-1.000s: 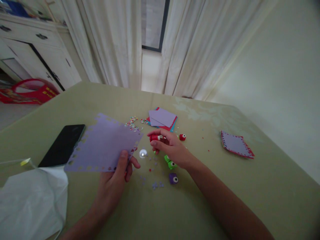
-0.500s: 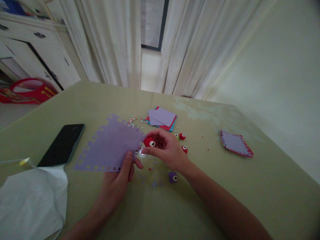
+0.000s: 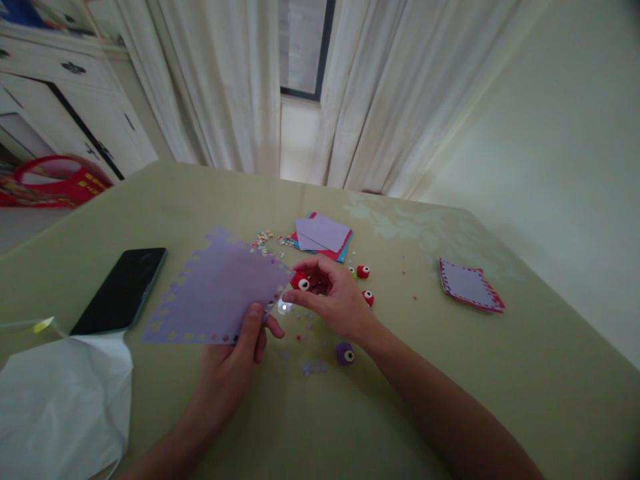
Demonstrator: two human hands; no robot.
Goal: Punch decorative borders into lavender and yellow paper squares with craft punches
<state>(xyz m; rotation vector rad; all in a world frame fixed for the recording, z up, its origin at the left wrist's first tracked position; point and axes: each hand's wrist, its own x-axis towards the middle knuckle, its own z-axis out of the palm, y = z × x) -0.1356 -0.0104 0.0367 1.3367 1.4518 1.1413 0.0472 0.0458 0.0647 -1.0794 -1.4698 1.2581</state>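
My left hand (image 3: 235, 363) pinches the near corner of a lilac paper sheet (image 3: 217, 293) whose edges carry rows of punched holes. The sheet is lifted off the table and tilted. My right hand (image 3: 337, 300) is closed on a small red paper punch (image 3: 301, 281), held against the sheet's right edge. Two more red punches (image 3: 363, 271) (image 3: 369, 297) lie just right of that hand. A purple punch (image 3: 345, 353) sits near my right wrist. Punched confetti (image 3: 305, 363) is scattered below the hands.
A black phone (image 3: 120, 290) lies at the left, with white plastic wrap (image 3: 60, 407) in front of it. A stack of coloured paper squares (image 3: 325, 237) and more confetti (image 3: 264, 241) lie behind the hands. A finished bordered sheet (image 3: 470, 285) rests far right.
My right hand brought the red punch leftward to the sheet's right edge. The sheet turned slightly in my left hand. The green punch seen by my right hand has gone from view.
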